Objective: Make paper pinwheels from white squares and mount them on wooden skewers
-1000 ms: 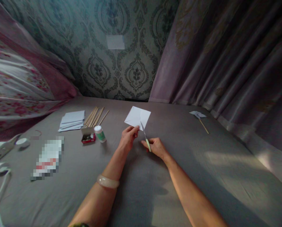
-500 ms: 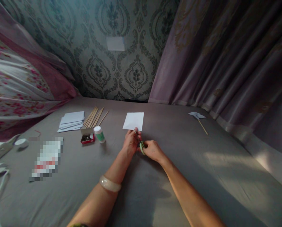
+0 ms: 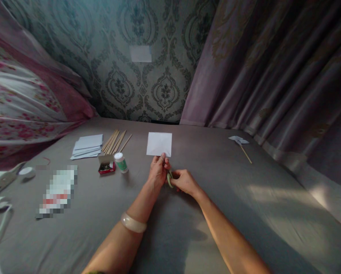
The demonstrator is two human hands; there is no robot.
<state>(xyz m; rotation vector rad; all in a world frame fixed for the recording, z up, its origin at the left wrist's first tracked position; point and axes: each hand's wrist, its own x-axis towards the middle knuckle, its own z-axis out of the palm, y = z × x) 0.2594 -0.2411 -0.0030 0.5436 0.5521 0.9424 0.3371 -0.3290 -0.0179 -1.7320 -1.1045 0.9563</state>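
Head view: the left hand (image 3: 158,170) pinches the near edge of a white paper square (image 3: 159,142), which extends beyond its fingertips above the grey cloth (image 3: 210,160). The right hand (image 3: 186,180) grips green-handled scissors (image 3: 169,179), blades directed toward the left fingers; contact between blades and paper cannot be told. At left: white-capped bottle (image 3: 121,163), open red box (image 3: 106,167), wooden sticks (image 3: 110,141), paper stack (image 3: 87,145). At right: paper pinwheel (image 3: 239,140) on a stick.

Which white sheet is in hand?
The single square sheet pinched in the left hand; the stacked sheets lie left of the wooden sticks, and a pale rectangle is on the wall.
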